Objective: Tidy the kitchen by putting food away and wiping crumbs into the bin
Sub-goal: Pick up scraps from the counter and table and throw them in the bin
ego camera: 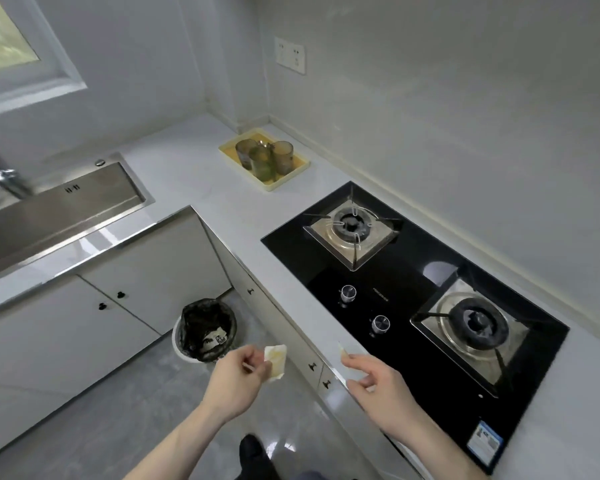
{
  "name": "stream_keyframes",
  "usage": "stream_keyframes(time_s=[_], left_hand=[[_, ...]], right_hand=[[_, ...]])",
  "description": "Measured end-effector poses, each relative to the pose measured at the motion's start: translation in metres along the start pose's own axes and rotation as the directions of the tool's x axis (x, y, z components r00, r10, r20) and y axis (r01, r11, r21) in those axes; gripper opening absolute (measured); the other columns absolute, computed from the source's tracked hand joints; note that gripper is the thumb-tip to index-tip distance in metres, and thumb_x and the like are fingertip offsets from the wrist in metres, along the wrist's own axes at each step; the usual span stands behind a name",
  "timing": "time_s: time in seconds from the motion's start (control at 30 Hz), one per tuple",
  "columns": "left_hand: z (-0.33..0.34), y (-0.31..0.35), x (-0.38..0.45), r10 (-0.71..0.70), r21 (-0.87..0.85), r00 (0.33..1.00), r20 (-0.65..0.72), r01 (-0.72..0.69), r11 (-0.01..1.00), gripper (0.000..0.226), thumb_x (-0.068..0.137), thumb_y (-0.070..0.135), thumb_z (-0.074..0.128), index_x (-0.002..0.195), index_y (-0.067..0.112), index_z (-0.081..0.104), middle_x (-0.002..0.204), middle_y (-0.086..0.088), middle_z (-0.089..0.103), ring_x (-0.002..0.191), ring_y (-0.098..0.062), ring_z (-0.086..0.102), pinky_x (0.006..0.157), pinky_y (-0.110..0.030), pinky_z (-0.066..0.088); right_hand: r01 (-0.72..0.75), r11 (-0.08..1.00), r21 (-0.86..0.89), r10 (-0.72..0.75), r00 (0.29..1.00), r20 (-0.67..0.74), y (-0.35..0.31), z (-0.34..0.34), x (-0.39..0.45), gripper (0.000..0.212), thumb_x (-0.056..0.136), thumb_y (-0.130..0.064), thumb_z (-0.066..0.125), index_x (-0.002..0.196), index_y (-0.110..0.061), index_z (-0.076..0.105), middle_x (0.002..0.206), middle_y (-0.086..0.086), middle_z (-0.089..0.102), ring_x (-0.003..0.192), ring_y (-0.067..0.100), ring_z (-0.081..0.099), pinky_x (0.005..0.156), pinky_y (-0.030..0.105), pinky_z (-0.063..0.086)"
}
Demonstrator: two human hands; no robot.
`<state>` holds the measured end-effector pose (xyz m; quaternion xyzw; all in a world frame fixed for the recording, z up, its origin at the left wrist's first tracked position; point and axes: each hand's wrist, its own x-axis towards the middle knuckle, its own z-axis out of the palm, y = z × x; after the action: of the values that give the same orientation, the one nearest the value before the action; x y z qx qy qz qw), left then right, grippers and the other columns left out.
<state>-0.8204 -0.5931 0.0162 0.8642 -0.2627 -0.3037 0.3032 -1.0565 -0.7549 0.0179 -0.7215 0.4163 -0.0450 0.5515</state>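
My left hand (238,377) pinches a crumpled white and yellowish tissue (276,362) over the floor, a little to the right of the bin. That bin (205,329) is round, lined with a black bag, and has some scraps inside; it stands on the floor in the cabinet corner. My right hand (374,382) hovers over the front edge of the white counter (222,199), its fingers curled and pinching a small pale scrap (343,351).
A black glass gas hob (413,296) with two burners and two knobs fills the counter at right. A yellow tray (300,166) with several tinted glasses sits near the back corner. A steel sink (49,216) and tap lie left. My dark shoe (253,452) shows below.
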Motion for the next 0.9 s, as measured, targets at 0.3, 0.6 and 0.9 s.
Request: stream_keyframes(time_s=[0.3, 0.6, 0.9], left_hand=[[-0.108, -0.076, 0.060, -0.145, 0.012, 0.986, -0.078, 0.146, 0.989, 0.019, 0.087, 0.025, 0.071, 0.075, 0.014, 0.061, 0.079, -0.006, 0.070, 0.067, -0.013, 0.057, 0.064, -0.026, 0.046], [-0.197, -0.128, 0.133, -0.235, 0.027, 0.964, -0.127, 0.240, 0.970, 0.016, 0.084, 0.030, 0.071, 0.072, 0.022, 0.065, 0.067, 0.007, 0.069, 0.072, -0.014, 0.065, 0.068, -0.030, 0.051], [-0.214, -0.152, 0.219, -0.357, 0.045, 0.929, -0.094, 0.362, 0.931, 0.014, 0.086, 0.033, 0.070, 0.074, 0.027, 0.066, 0.074, 0.012, 0.070, 0.076, -0.007, 0.064, 0.072, -0.029, 0.052]], right_hand=[[0.042, 0.992, -0.122, -0.029, 0.994, 0.106, -0.073, 0.088, 0.089, 0.038, 0.089, -0.019, 0.069, 0.124, -0.035, 0.071, 0.133, -0.025, 0.058, 0.081, 0.003, 0.067, 0.087, 0.020, 0.055], [0.051, 0.981, -0.186, -0.009, 0.975, 0.220, -0.149, 0.155, 0.164, 0.040, 0.094, -0.024, 0.068, 0.131, -0.039, 0.063, 0.132, -0.029, 0.056, 0.084, -0.001, 0.064, 0.086, 0.014, 0.052], [0.066, 0.964, -0.259, 0.029, 0.937, 0.348, -0.193, 0.188, 0.272, 0.043, 0.096, -0.026, 0.065, 0.137, -0.037, 0.059, 0.137, -0.025, 0.054, 0.093, -0.001, 0.061, 0.088, 0.013, 0.048]])
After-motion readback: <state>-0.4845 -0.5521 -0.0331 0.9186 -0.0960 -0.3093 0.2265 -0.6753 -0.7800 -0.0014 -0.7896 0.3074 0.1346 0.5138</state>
